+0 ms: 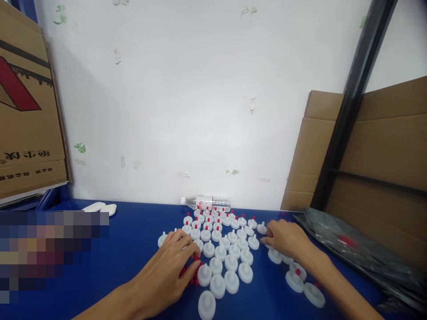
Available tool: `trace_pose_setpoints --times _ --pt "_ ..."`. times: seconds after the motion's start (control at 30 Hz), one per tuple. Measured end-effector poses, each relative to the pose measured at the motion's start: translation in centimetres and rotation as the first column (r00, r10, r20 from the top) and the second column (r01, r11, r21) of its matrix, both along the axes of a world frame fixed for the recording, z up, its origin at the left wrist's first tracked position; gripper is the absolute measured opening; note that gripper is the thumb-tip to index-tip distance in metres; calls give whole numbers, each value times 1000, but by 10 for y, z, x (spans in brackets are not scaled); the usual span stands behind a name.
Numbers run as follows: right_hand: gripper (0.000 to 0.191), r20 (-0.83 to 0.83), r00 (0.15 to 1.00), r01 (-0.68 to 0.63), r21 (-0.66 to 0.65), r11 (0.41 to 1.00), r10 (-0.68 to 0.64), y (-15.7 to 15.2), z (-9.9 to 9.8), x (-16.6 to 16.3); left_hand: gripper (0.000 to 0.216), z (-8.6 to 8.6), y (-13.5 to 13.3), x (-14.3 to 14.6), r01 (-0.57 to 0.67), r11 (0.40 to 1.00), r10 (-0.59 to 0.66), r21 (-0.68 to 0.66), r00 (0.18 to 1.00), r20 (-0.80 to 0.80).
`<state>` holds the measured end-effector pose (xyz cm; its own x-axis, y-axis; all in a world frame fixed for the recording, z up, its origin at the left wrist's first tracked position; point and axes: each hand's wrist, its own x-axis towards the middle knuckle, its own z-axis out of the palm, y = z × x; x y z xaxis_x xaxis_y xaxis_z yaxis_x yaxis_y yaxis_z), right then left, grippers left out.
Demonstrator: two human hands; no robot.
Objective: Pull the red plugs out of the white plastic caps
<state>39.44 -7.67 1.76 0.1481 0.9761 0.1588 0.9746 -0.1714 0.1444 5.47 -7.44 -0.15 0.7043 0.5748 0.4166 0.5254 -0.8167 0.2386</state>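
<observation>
My left hand (173,260) is bent over a small pile of red caps (191,278) left of the white lids. A bit of red shows between its thumb and forefinger, which look closed on a red cap. At the right edge of the group, my right hand (287,238) pinches a red cap (271,237) above a white nozzle lid that it partly hides. Many round white nozzle lids (231,262) stand in rough rows between the hands. The back rows carry red caps (216,229) on their tips; the nearer ones have bare tips.
A clear plastic bottle (210,202) lies against the wall behind the lids. Two white objects (108,209) rest at the back left of the blue table (126,249). Grey plastic bags (353,249) lie at the right. Cardboard (310,146) stands beside a black post (350,102).
</observation>
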Motion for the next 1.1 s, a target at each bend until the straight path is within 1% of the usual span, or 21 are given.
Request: trace_pose_setpoints --times 0.1,0.13,0.27,0.37,0.43,0.47,0.5,0.53,0.57,0.6,0.67,0.73,0.77,0.83,0.93,1.03,1.1 --pt "9 -14 1000 -2 7 1000 2 0 -1 0 14 2 -1 0 2 1000 -2 -17 1000 18" --pt "9 -19 1000 -10 20 1000 11 0 -1 1 18 4 -1 0 8 1000 -7 -28 1000 25" --pt "30 -45 996 -66 130 989 73 -1 8 1 28 11 -5 0 40 998 -37 -41 997 66" --pt "31 -68 990 -106 234 967 125 -2 17 -11 26 14 -7 0 47 998 -44 -29 995 92" --pt "30 -80 974 -176 329 928 213 -5 21 -25 25 15 -8 1 56 998 -55 -14 994 95" --pt "28 -81 945 -257 417 872 317 -7 22 -34 24 14 -8 1 61 998 -60 -3 993 98" --pt "28 -58 900 -351 490 798 431 -11 21 -43 22 13 -8 2 62 998 -63 12 993 104" --pt "27 -16 847 -442 535 720 532 -15 19 -53 20 12 -8 2 63 998 -66 30 992 111" --pt "27 37 792 -525 550 650 609 -20 17 -63 17 10 -8 2 63 997 -69 53 991 118" --pt "29 89 737 -604 532 594 670 -25 14 -73 14 8 -8 2 66 995 -75 79 990 121" --pt "31 199 594 -764 443 469 780 -34 7 -91 10 4 -7 2 78 988 -94 131 989 116" --pt "31 314 479 -857 368 360 820 -41 0 -105 9 1 -7 2 103 981 -121 163 987 106" --pt "30 347 445 -874 366 318 825 -43 -2 -109 12 0 -7 3 115 979 -133 170 986 102" --pt "26 373 423 -874 409 263 826 -44 -4 -114 18 0 -9 4 132 974 -151 182 984 92" --pt "20 367 427 -842 495 215 827 -45 1 -112 15 5 -13 6 124 974 -142 188 987 82" --pt "14 371 416 -820 547 167 831 -47 7 -109 11 12 -16 7 104 985 -117 141 989 93" --pt "11 383 400 -814 566 130 833 -49 9 -111 13 15 -17 6 118 988 -127 100 987 97"
